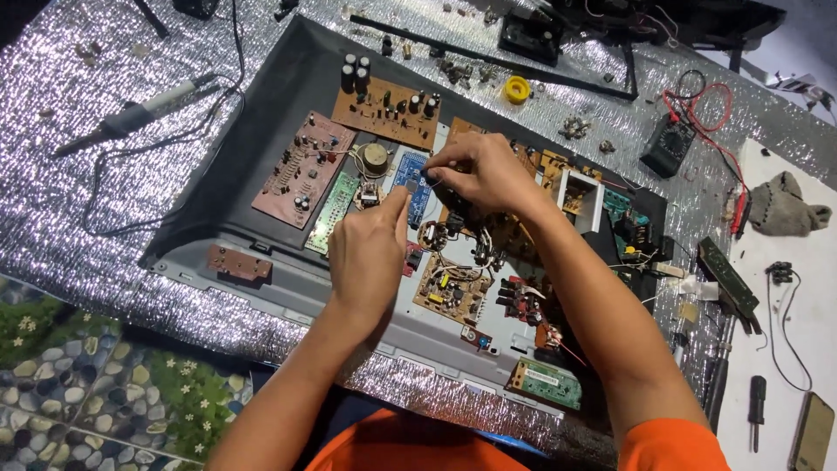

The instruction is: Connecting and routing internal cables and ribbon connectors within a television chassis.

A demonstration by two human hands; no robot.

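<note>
A dark grey panel (261, 131) lies on a silver foil mat and carries several loose circuit boards. My left hand (368, 253) hovers over its middle with thumb and fingers pinched together beside a small blue board (408, 174). My right hand (484, 174) reaches in from the right and pinches something small and dark just above that blue board; I cannot make out what it is. A brown board with black capacitors (384, 109) lies behind the hands, and a reddish board (301, 170) lies to the left.
A soldering iron (139, 113) rests on the foil at left. A yellow tape roll (517, 89) and a multimeter with red leads (667, 144) sit at the back right. A grey rag (785, 208), a screwdriver (757, 410) and a phone (813, 432) lie on the white surface at right.
</note>
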